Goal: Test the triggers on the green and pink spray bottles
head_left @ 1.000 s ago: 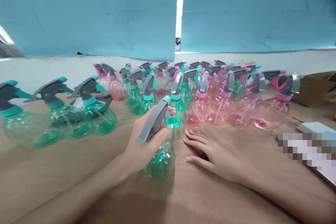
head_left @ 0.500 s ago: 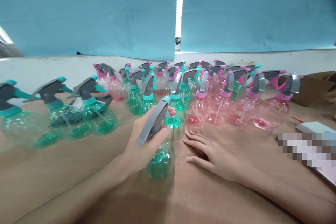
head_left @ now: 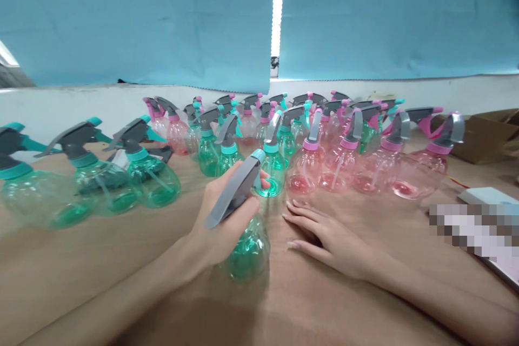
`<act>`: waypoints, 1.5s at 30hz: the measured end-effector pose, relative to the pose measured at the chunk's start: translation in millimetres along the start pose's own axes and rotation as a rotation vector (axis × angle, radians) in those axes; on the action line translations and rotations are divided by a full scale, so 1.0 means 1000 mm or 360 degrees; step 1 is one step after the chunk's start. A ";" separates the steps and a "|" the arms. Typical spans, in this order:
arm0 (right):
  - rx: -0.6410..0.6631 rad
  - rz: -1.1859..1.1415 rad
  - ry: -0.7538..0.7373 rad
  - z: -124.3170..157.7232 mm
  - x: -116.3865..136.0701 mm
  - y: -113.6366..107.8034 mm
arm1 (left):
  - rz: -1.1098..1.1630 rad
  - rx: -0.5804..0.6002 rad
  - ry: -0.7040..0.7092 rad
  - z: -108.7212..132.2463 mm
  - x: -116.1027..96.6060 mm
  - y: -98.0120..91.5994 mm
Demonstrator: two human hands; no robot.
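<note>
Head camera: the left hand [head_left: 227,232] is curled closely about the neck of a green spray bottle [head_left: 248,254], just under its grey spray head [head_left: 237,189], thumb on the near side and fingertips showing past the far side; the bottle is at the near middle of the table [head_left: 344,303], though whether its base touches the wood cannot be told; to its right the right hand [head_left: 324,232] lies loosely, fingers stretched and slightly parted, tips towards the left, just touching the tabletop.

Among the containers, three green bottles [head_left: 156,184] stand at the left, grey-headed with teal collars, slim tubes inside and deeper green at their bases, which may be liquid or tint; behind them lies a dark flat item [head_left: 164,154]; a crowd of green and pink bottles [head_left: 208,154] fills the far middle, tightly set; the held bottle is clear green with a darker lower part; right of it a row of four pink bottles [head_left: 304,173] stands beyond the right hand, deeper pink low down; at the far right is a brown cardboard box [head_left: 478,140], and nearer, a white box [head_left: 486,195] beside a pixelated flat object [head_left: 482,238].
</note>
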State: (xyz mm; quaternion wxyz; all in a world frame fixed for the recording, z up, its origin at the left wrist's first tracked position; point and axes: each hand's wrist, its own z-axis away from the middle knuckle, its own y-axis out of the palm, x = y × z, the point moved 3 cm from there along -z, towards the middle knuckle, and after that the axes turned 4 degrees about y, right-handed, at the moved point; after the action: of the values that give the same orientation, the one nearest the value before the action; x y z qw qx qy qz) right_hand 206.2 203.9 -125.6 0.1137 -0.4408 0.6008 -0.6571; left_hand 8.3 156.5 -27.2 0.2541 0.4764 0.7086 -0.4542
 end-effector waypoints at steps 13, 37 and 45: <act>-0.0003 -0.0016 -0.0015 0.000 0.000 0.000 | -0.0093 0.0036 0.0041 0.000 -0.005 -0.001; -0.0122 -0.0353 -0.0080 -0.002 0.023 0.005 | -0.0103 -0.0148 0.0139 0.004 0.001 0.010; -0.0373 -0.1114 -0.0250 -0.027 0.074 0.028 | 0.0055 -0.0089 0.0175 0.003 0.004 0.010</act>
State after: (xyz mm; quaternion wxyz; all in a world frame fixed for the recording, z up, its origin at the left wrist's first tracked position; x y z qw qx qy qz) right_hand 132.9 164.8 -114.6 -0.1233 -0.6785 0.4745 -0.5472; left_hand 15.4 157.2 -35.8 0.2358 0.5055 0.7256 -0.4030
